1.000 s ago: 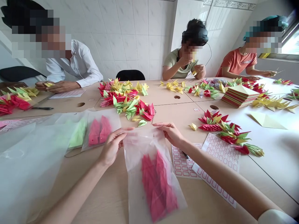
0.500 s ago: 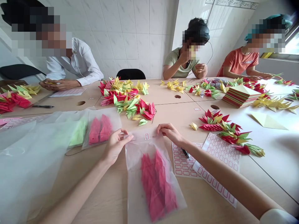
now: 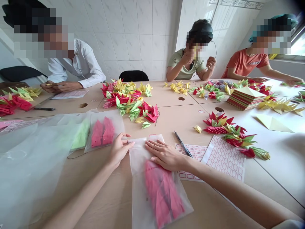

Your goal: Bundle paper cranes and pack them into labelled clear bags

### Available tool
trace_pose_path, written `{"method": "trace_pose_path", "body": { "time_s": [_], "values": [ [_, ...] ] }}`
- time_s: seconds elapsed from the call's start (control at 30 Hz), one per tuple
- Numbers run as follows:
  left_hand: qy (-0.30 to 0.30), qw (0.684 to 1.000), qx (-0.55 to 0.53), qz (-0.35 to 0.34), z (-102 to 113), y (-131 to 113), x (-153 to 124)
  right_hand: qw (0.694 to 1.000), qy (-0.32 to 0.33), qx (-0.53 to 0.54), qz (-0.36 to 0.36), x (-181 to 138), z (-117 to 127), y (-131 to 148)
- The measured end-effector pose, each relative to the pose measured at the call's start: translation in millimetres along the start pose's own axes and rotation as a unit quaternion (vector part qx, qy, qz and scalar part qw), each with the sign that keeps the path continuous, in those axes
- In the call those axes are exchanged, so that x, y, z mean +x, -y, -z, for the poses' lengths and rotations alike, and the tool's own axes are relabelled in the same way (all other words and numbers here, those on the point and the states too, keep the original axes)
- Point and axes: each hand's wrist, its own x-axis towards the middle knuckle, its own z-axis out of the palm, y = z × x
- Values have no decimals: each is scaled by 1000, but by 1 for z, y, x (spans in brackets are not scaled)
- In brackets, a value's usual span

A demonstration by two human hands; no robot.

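A frosted plastic bag [image 3: 140, 190] lies on the table in front of me, with pink folded paper pieces [image 3: 164, 197] inside. My left hand [image 3: 119, 149] pinches the bag's upper left corner between thumb and fingers. Flat across the upper part of the bag rests my right hand [image 3: 164, 154], fingers stretched out and pressed on the plastic. It partly covers the small red-edged label [image 3: 152, 135] near the bag's top. Just right of that hand, a pen [image 3: 183, 144] lies over a sheet of red-bordered labels [image 3: 190, 149].
Left stand another bag of pink pieces [image 3: 102, 132], green pieces [image 3: 81, 136] in plastic and a large translucent sheet [image 3: 28, 165]. Colourful folded paper [image 3: 133, 98] is heaped mid-table; a stack of coloured paper [image 3: 246, 98] sits right. Several people work across the table, one in a white shirt [image 3: 85, 60].
My right hand has let go of the bag's top right corner and moved left and down, flattening onto the bag. My left hand keeps its corner.
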Motion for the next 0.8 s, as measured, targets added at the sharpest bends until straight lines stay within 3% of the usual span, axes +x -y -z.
{"method": "trace_pose_path", "body": {
  "time_s": [0.07,0.13,0.23,0.3,0.47,0.63,0.8],
  "values": [
    [-70,980,157,-103,0,-4,-4,1000,9,-4,-5,-2,-1,-2],
    [-93,918,312,-226,-5,-10,-17,1000,18,-7,-8,-3,-2,-4],
    [28,844,428,-323,-18,-11,-44,1000,22,-11,-16,-3,-5,-6],
    [82,815,473,-323,-26,-3,-60,999,18,-24,-33,-4,-6,-7],
    [74,764,539,-346,-30,24,-71,995,5,-72,-72,-4,-1,2],
    [63,744,557,-364,-29,24,-67,986,-34,-92,-137,-10,-6,21],
    [58,739,567,-359,-31,20,-73,982,-31,-102,-153,-14,-21,20]
  ]
}}
